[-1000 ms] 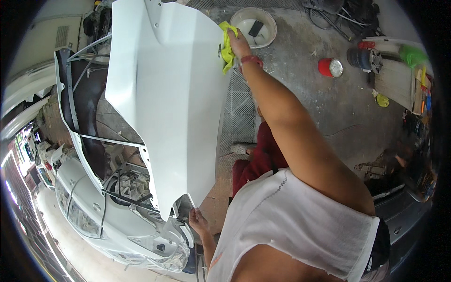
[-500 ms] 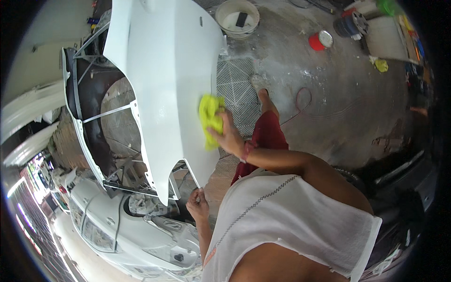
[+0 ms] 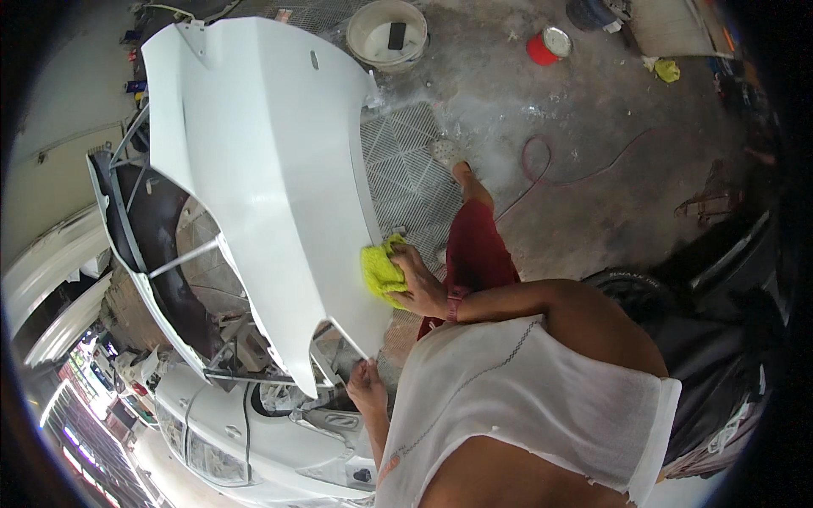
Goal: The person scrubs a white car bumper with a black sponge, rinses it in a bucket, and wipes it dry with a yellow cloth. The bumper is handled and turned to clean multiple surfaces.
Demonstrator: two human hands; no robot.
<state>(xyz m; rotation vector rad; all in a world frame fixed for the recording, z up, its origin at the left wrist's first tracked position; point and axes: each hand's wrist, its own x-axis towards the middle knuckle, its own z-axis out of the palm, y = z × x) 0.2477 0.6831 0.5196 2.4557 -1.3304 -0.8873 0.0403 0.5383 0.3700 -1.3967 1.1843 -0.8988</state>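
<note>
A large white car fender [image 3: 254,161] stretches across the left half of the view, held on a metal stand. My right hand [image 3: 422,284] presses a crumpled yellow-green cloth [image 3: 383,269] against the fender's right edge, fingers bent over it. Lower down, my left hand [image 3: 367,388] is closed in a pinch at the fender's narrow bottom corner, beside the notched cutout. Its fingertips meet that corner. A pinkish band circles my right wrist.
Behind the fender stand a white bucket [image 3: 364,42] with a dark block in it and a red can [image 3: 546,46]. A thin red hose [image 3: 542,179] curls over the floor. A second white panel [image 3: 135,254] hangs on the stand's left; a masked white car [image 3: 220,432] is lower left.
My right hand has slid the cloth down along the fender's edge toward me. My left hand stays at the bottom corner. The whole view has shifted, showing the fender's far end.
</note>
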